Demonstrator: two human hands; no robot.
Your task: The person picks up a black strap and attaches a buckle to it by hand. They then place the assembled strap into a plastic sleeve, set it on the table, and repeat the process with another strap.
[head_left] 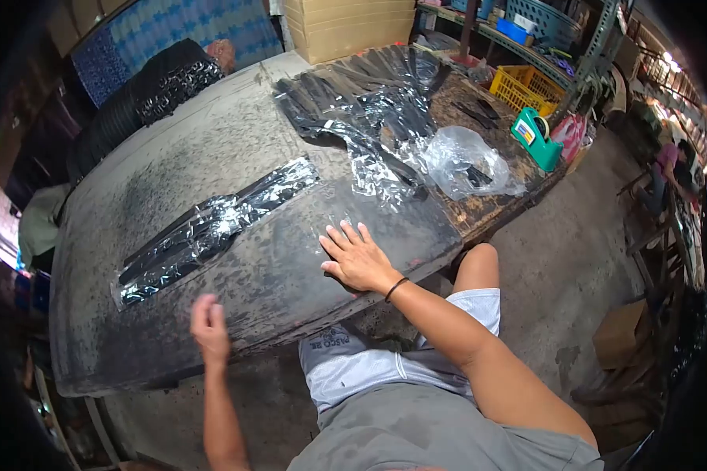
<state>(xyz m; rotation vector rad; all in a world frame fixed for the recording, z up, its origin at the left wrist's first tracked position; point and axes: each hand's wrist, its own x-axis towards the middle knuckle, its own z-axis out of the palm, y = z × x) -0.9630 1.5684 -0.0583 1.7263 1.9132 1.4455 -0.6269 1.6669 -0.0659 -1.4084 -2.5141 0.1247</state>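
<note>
A long black bundle in shiny clear plastic (224,220) lies slantwise on the worn grey table (251,286). Below its lower left half, my left hand (210,326) hovers near the table's front edge, blurred, its fingers bent; whether it holds anything does not show. My right hand (359,257) rests flat on the table, palm down with spread fingers, right of the bundle and not touching it. Beyond it are dark strips (353,82) with loose clear plastic wrapping (385,169). A clear plastic bag (467,161) lies to their right.
A green tape dispenser (536,141) stands at the table's right end. Behind are a cardboard box (349,27), a yellow crate (526,88) and a metal shelf (518,47). A dark stack (145,98) sits at the back left. Another person (664,177) is far right.
</note>
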